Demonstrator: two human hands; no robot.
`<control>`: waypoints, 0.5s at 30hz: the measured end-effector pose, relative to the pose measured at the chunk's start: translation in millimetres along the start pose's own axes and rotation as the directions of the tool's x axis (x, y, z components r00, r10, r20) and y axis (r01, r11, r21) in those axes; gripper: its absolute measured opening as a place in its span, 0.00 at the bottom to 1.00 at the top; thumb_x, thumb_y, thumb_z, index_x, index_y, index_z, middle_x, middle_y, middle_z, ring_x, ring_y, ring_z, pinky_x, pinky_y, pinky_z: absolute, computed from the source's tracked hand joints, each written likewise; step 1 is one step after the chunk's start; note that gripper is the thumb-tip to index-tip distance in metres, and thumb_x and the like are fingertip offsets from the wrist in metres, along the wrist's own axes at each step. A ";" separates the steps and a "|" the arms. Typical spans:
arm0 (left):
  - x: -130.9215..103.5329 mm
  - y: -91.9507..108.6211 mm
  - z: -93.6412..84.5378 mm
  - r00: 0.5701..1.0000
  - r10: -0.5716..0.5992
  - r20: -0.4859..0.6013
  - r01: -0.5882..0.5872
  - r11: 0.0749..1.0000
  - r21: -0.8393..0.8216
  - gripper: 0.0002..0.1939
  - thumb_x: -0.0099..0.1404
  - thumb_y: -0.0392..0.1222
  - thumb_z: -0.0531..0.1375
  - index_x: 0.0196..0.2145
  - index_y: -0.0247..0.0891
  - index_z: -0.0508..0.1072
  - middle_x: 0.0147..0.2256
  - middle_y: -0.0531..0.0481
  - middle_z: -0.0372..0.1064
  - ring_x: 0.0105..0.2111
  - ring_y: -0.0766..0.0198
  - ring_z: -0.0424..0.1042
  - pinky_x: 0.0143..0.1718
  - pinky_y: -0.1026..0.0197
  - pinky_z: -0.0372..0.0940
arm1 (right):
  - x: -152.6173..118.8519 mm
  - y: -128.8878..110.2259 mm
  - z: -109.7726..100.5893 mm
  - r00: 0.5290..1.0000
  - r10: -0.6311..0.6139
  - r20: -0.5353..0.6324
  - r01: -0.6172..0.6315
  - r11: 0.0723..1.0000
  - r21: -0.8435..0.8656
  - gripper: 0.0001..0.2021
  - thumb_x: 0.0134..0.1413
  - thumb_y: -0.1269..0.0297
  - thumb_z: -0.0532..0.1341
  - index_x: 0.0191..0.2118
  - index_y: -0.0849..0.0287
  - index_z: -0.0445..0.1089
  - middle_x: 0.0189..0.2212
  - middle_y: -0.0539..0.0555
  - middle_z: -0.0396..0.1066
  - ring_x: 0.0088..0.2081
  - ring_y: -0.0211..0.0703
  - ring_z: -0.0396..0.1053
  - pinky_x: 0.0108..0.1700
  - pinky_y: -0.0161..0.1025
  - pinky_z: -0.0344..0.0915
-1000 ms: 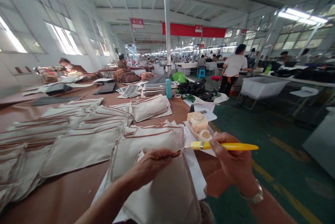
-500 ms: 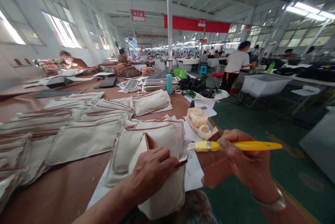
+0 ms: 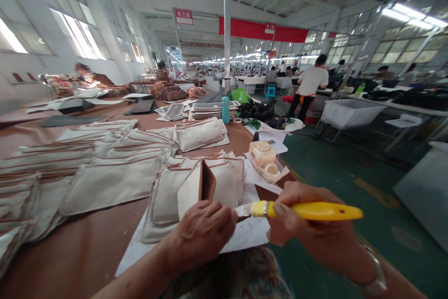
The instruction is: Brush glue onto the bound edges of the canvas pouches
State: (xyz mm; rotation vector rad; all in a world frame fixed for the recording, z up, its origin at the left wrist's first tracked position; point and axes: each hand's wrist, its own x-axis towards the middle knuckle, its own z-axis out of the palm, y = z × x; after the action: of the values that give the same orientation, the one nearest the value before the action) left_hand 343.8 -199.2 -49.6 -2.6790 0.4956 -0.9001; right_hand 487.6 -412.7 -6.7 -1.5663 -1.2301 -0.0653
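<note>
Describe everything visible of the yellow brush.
The yellow brush lies roughly level in view, held near its silvery, metal-looking band by the right hand. Its glossy handle has a dark spot near the end. Beyond the band comes a yellow section, then whitish, coated-looking bristles close to the left hand; whether they touch anything is unclear.

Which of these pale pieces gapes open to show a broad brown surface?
The raised piece held in the left hand; the other pieces lie in overlapping stacks on the table, showing at most thin lines of brown.
</note>
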 end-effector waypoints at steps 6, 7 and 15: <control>-4.1 -0.3 -1.3 1.000 0.007 0.022 -0.007 1.000 -0.011 0.04 0.71 0.34 0.56 0.36 0.37 0.70 0.27 0.54 0.63 0.26 0.64 0.58 0.28 0.54 0.47 | -3.8 9.1 9.5 0.995 0.101 0.008 -0.102 0.995 0.020 0.10 0.63 0.63 0.62 0.29 0.57 0.70 0.23 0.50 0.69 0.24 0.39 0.65 0.24 0.34 0.59; -3.9 -0.8 -1.6 1.000 0.012 0.018 -0.012 1.000 -0.011 0.05 0.71 0.34 0.56 0.36 0.37 0.70 0.26 0.54 0.63 0.26 0.64 0.58 0.28 0.54 0.47 | -5.1 12.3 9.2 0.992 0.123 -0.008 -0.123 0.992 0.039 0.11 0.64 0.61 0.61 0.30 0.57 0.71 0.24 0.51 0.70 0.25 0.40 0.66 0.25 0.34 0.60; 44.6 -24.6 -22.2 0.996 0.048 0.070 -0.039 0.991 -0.125 0.17 0.74 0.46 0.53 0.28 0.39 0.71 0.26 0.52 0.65 0.25 0.64 0.61 0.27 0.56 0.51 | -4.9 15.9 -18.1 0.915 0.225 -0.334 -0.212 0.974 0.076 0.10 0.55 0.56 0.68 0.30 0.57 0.75 0.26 0.52 0.70 0.24 0.40 0.64 0.23 0.34 0.61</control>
State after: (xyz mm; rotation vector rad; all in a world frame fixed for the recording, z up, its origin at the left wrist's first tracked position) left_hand 369.1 -198.0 -0.1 -2.7887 0.6090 -0.7809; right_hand 506.3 -427.4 -13.3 -1.5722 -0.7762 -0.1610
